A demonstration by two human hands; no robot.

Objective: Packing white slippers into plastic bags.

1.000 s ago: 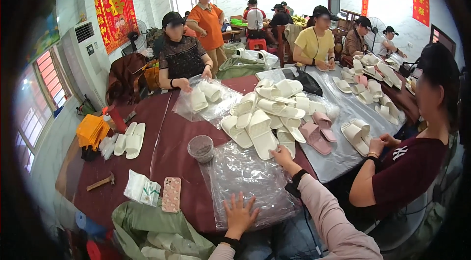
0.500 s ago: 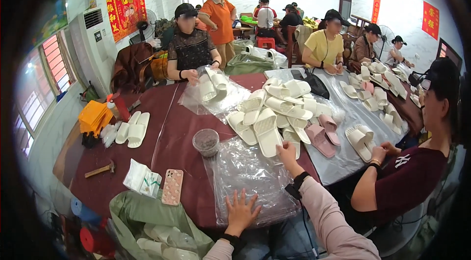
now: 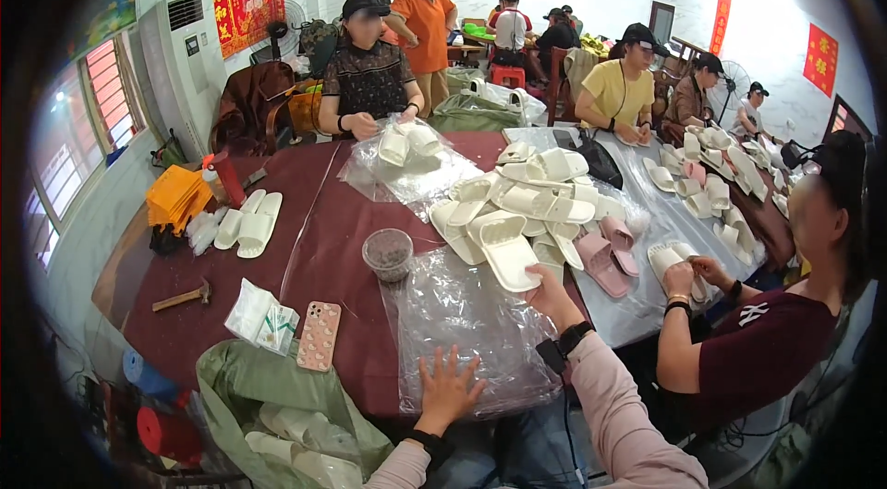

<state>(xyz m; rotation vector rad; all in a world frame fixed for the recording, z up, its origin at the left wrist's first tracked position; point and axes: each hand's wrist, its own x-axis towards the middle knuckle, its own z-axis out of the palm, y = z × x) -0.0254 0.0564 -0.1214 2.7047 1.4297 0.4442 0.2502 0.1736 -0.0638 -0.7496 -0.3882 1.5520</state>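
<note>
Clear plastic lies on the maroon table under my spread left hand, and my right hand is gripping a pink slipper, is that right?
Not quite: the head view shows your right hand gripping a white open-toed slipper, not a pink one. Your left hand does rest on the clear plastic.

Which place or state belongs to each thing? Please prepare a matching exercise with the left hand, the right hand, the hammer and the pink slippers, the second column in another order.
Things
1. left hand
2. right hand
3. hammer
4. pink slippers

Places and states
A. on the maroon tabletop, left of the phone
B. at the near right edge of the white slipper heap
C. spread open on clear plastic
D. gripping one end of a white slipper

Right pairs: 1-C, 2-D, 3-A, 4-B
</note>
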